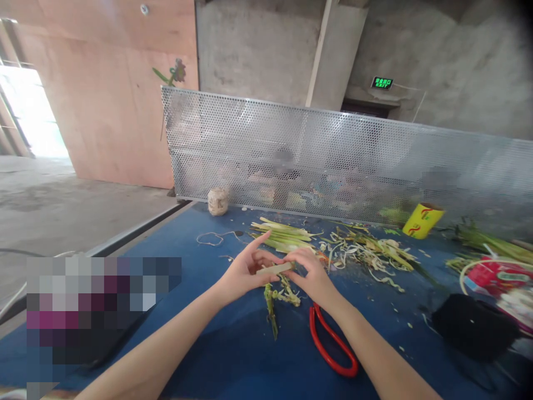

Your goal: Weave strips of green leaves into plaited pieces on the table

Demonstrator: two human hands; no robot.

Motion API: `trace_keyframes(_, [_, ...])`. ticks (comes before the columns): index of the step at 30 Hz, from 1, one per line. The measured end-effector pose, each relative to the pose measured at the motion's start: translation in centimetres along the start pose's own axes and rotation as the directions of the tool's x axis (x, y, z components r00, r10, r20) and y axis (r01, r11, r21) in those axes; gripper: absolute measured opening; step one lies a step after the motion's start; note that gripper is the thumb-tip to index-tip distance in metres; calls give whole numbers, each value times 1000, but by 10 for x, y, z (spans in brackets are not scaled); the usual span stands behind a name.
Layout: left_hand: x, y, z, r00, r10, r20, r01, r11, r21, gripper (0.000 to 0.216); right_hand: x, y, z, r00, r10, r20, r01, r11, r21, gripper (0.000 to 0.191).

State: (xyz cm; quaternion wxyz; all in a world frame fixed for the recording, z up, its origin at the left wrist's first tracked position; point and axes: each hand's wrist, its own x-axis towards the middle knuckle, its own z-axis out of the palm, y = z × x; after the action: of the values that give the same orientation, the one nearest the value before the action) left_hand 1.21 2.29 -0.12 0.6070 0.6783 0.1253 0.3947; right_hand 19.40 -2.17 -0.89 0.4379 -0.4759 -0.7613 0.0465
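Out in front of me, my left hand [244, 271] and my right hand [314, 278] meet over the table. Between them lies a pale, flat plant strip [272, 269], its left part gripped by the left thumb and fingers. The right fingertips pinch its other end, with the left index finger raised. Just below hangs or lies a bundle of green, knotted plant fibres [270, 311]; whether it joins the strip I cannot tell. Red-handled scissors [339, 355] rest beneath my right wrist, blades hidden. Pale green leaf strips [287, 236] are laid out beyond the hands.
Loose shreds [362, 250] litter the blue table [233, 355]. A string ball [217, 201], a yellow roll [422, 221], a black cloth-like item [474, 328] and a red package [495, 275] stand around. A perforated metal screen [250, 133] borders the far edge.
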Motion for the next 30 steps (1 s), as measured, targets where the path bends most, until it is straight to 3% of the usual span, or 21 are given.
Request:
trace_keyframes(5, [2, 3, 0, 992, 18, -122, -16, 1000, 22, 75, 1, 9, -1, 987, 9, -159, -11, 1000, -13, 8])
trace_keyframes(9, [3, 4, -1, 977, 52, -208, -23, 990, 138, 67, 1, 9, -2, 984, 24, -174, -12, 997, 73, 8])
trace_keyframes(14, [-2, 1, 1, 975, 201, -94, -141, 889, 435, 82, -1, -2, 0, 982, 173, -72, -134, 918, 374, 17])
trace_keyframes(17, [-6, 4, 5, 971, 236, -37, -181, 830, 528, 81, 2, -14, 3, 979, 205, -13, -170, 844, 508, 16])
trace_keyframes(24, [-7, 14, 8, 978, 123, -166, -46, 913, 406, 65, 8, -29, -10, 952, 292, -89, -197, 808, 555, 19])
trace_keyframes(27, [-8, 13, 9, 995, 32, -89, -3, 952, 305, 65, 5, -33, -21, 919, 384, -91, -272, 782, 560, 20])
trace_keyframes(30, [-10, 12, 10, 998, -11, 56, -1, 978, 207, 71, 4, -40, -26, 924, 379, -49, -284, 766, 577, 32])
